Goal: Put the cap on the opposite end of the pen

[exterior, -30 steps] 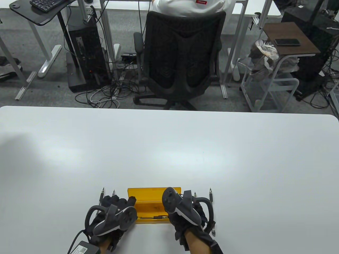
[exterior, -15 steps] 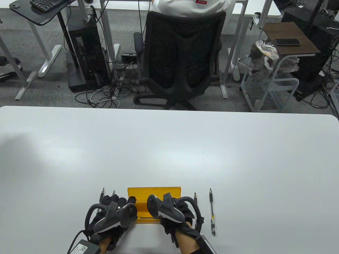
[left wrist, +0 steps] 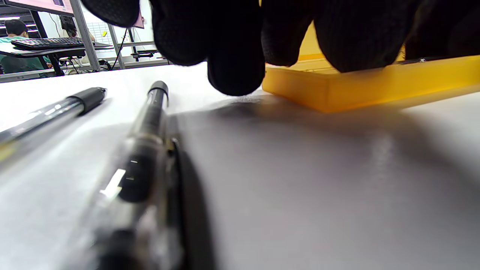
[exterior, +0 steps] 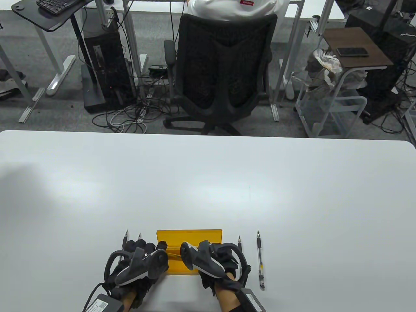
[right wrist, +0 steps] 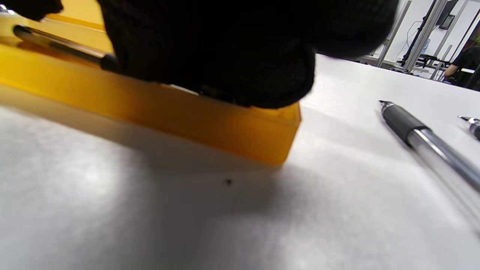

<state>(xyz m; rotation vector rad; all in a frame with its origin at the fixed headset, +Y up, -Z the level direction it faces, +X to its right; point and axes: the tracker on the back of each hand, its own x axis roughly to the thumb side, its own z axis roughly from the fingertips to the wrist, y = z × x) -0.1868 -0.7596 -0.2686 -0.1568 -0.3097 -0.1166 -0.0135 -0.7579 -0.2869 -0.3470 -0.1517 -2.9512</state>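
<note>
Both gloved hands lie low, side by side, palms down. The left hand (exterior: 143, 260) curls its fingertips (left wrist: 236, 75) downward; the right hand (exterior: 211, 260) angles inward toward it.

Landmark: the black office chair (exterior: 221, 71) beyond my white table (exterior: 208, 182).
Left of chair: a computer tower (exterior: 104, 68), tangled cables (exterior: 130, 118) at its foot.
Right of chair: a wooden side table (exterior: 357, 48) bearing a phone (exterior: 352, 51).

Box (right wrist: 225, 123): glossy yellow plastic. Pen (right wrist: 427, 140): clear plastic barrel, prob. rubber grip. Gloves (left wrist: 232, 41): black knit cloth.
</note>
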